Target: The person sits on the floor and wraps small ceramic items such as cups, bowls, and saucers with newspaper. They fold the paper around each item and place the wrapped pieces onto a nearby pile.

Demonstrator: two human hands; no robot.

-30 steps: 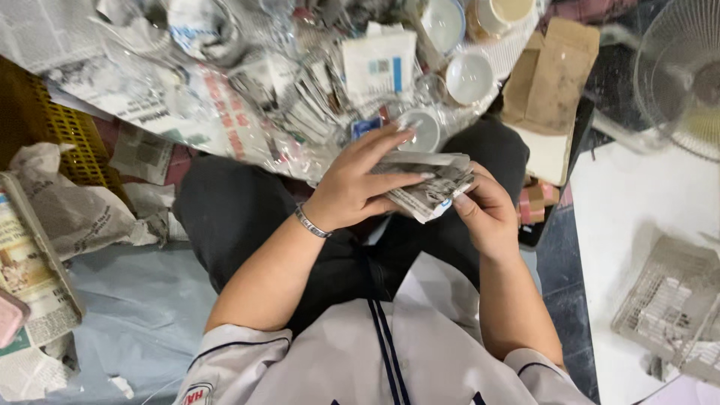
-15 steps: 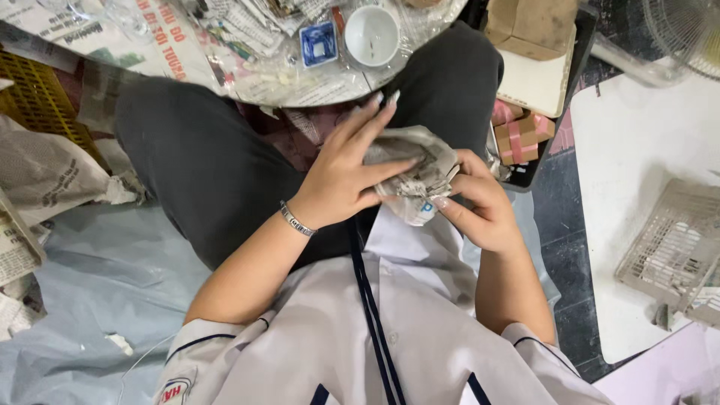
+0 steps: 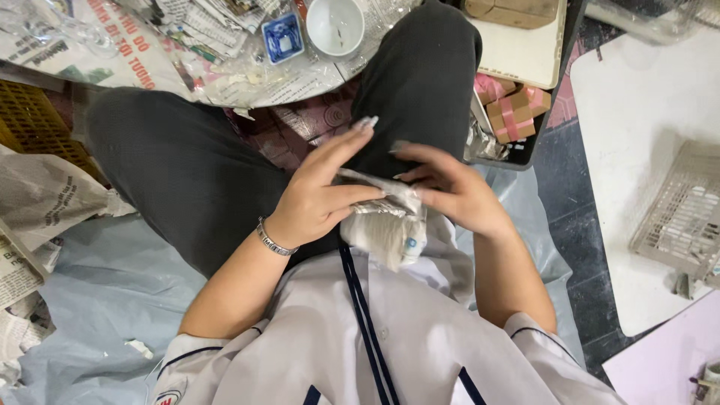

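While seated cross-legged on the floor, holding a newspaper-wrapped bundle (image 3: 386, 225) over the lap, just in front of the white shirt (image 3: 390, 337). Left hand (image 3: 319, 199) clamped on the bundle's left side: thumb across the top fold, index and middle fingers stretched up and clear of the paper. Metal bracelet (image 3: 274, 240) on that wrist. Right hand (image 3: 457, 191) against the bundle's right end, fingers half spread, fingertips on the top edge of the wrap; thumb contact hidden, cannot tell. What is inside the wrap: not visible.

Dark trouser legs (image 3: 187, 165) under the hands. Pale plastic sheet (image 3: 97, 300) over the floor, both sides. Ahead of the knees, spread newspaper carrying a white bowl (image 3: 335, 26), a small blue square dish (image 3: 283, 37) just beside it, and clear glassware (image 3: 45, 26) far left. Crumpled newspaper (image 3: 45, 199) and yellow crate (image 3: 30, 127) at left. Small brown boxes with pink ribbon (image 3: 514, 112) near the right knee. Pale plastic basket (image 3: 679, 217) on a white board (image 3: 637, 112), well apart to the right.
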